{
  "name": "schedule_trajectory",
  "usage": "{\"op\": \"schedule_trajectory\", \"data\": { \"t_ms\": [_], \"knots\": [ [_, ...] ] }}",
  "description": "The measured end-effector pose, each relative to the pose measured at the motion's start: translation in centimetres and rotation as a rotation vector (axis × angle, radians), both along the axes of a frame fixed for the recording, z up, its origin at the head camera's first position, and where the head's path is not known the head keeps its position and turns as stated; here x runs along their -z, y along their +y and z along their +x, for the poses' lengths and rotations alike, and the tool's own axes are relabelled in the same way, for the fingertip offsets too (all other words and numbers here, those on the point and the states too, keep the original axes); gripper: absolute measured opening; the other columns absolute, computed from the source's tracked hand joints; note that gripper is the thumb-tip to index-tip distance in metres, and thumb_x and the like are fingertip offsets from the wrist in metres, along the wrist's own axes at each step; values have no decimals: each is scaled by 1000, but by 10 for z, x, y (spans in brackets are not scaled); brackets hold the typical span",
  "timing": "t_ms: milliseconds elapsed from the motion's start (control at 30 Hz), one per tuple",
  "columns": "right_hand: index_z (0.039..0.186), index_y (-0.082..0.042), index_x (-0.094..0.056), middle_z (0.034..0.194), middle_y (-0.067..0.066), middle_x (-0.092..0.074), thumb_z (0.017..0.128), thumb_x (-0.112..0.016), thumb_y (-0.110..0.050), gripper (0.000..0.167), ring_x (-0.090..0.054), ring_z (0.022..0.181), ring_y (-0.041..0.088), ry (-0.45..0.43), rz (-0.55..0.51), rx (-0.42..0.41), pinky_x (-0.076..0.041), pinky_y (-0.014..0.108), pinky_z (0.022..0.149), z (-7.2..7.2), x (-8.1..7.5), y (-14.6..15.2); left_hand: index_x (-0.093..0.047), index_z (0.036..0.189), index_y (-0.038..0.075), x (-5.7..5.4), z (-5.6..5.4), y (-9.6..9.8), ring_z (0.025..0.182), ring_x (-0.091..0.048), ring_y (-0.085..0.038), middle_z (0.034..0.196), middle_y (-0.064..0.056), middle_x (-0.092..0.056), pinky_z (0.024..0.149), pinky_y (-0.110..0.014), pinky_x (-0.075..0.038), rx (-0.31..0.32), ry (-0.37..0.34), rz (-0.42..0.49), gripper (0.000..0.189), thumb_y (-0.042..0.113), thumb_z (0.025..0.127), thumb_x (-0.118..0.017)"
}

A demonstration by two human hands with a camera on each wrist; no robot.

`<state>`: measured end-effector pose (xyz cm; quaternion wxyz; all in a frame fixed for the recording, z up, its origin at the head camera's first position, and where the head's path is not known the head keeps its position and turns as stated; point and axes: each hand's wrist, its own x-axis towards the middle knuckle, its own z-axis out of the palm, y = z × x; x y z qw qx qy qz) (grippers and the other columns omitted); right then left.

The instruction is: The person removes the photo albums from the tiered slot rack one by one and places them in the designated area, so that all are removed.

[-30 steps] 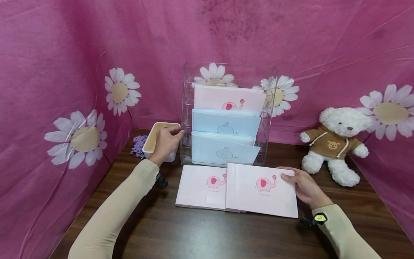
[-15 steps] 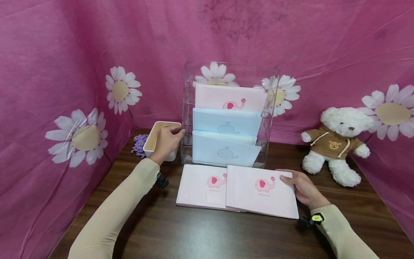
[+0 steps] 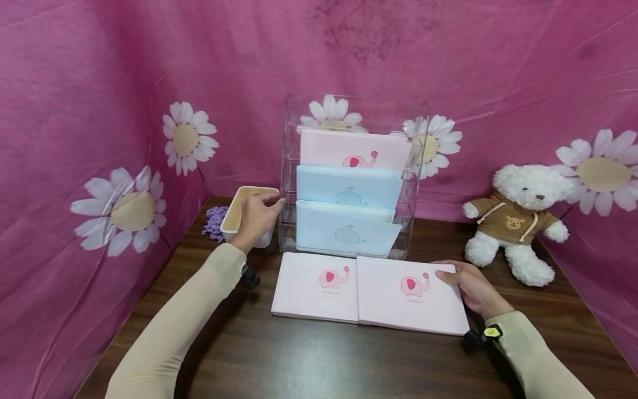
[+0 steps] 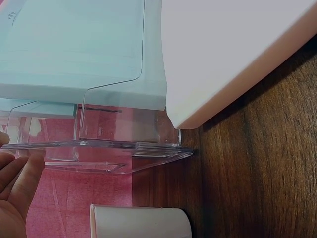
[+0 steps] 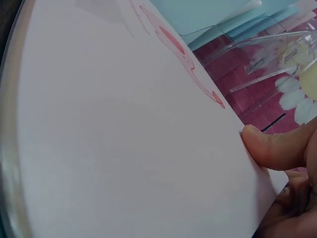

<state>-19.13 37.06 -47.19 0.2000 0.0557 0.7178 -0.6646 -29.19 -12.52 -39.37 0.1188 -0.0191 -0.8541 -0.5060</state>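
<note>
My right hand (image 3: 478, 288) grips the top right corner of a pale pink booklet (image 3: 394, 310) with a red elephant on its cover, thumb on top. Its left edge meets a second pink elephant booklet (image 3: 304, 288) lying on the table. Behind both stands a clear acrylic rack (image 3: 285, 238). Blue whale booklets (image 3: 319, 233) fill its lower tiers, and a pink elephant booklet (image 3: 324, 147) sits higher up. My left hand (image 3: 258, 216) pinches the rack's left side edge. In the left wrist view its fingertips (image 4: 32, 166) lie at the clear side panel.
Just behind my left hand is a white rectangular box (image 3: 236, 202) with a tan inside. A purple fuzzy bundle (image 3: 214, 224) lies left of the box. To the right sits a white teddy bear (image 3: 518, 221) in a brown hoodie. A pink flowered cloth (image 3: 239, 83) hangs behind the table.
The pink booklet in my right hand dips toward the table, then shifts slightly right, uncovering more of the second booklet. My left hand stays at the rack.
</note>
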Motion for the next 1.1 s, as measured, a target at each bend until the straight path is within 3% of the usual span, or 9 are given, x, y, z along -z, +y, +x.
{"op": "schedule_trajectory", "data": {
  "t_ms": [133,367,533,733,933,1033,1100],
  "knots": [
    [118,-23,-67,91,-11,-75,99,-65,-19,20,-72,81,8,6,101,33,-60,31,71,-2,-1,0,-72,126,8,0,-1,-1,110,-70,-25,122,-12,-74,91,-43,-59,-4,8,-2,37,27,95,-70],
    [137,4,-55,95,-8,-70,94,-71,-23,53,-65,80,6,93,419,83,-56,29,70,-6,0,-4,-71,127,9,2,-1,-2,111,-70,-24,124,-11,-74,91,-43,-59,-3,-10,3,37,28,95,-70],
    [136,2,-58,107,-2,-67,92,-74,-27,55,-60,83,2,152,512,124,-53,23,72,-4,2,-5,-72,127,9,2,-1,-1,111,-70,-24,123,-11,-74,90,-42,-59,-11,-15,-3,38,29,95,-70],
    [134,3,-60,110,-1,-66,91,-75,-26,53,-56,84,-1,195,509,168,-50,19,72,0,2,-5,-72,126,9,0,-2,0,110,-70,-24,122,-11,-74,90,-43,-59,-12,-9,-2,38,30,94,-71],
    [133,-5,-64,133,20,-62,91,-74,-30,50,-54,102,16,253,702,193,-41,23,78,2,-2,-10,-72,125,8,1,-1,0,110,-69,-25,122,-12,-74,91,-42,-59,-12,-9,2,37,29,95,-71],
    [136,-8,-63,137,20,-64,91,-74,-29,51,-58,115,25,280,780,213,-39,19,81,4,-6,-13,-72,126,8,0,-1,0,110,-69,-25,122,-12,-74,90,-43,-59,-10,-11,-2,38,29,95,-70],
    [139,-7,-61,135,19,-67,91,-74,-26,52,-64,117,19,314,783,232,-41,11,80,4,-8,-14,-72,126,8,0,-1,0,110,-69,-25,122,-13,-74,91,-43,-59,-8,-11,1,38,29,95,-70]
  ]
}}
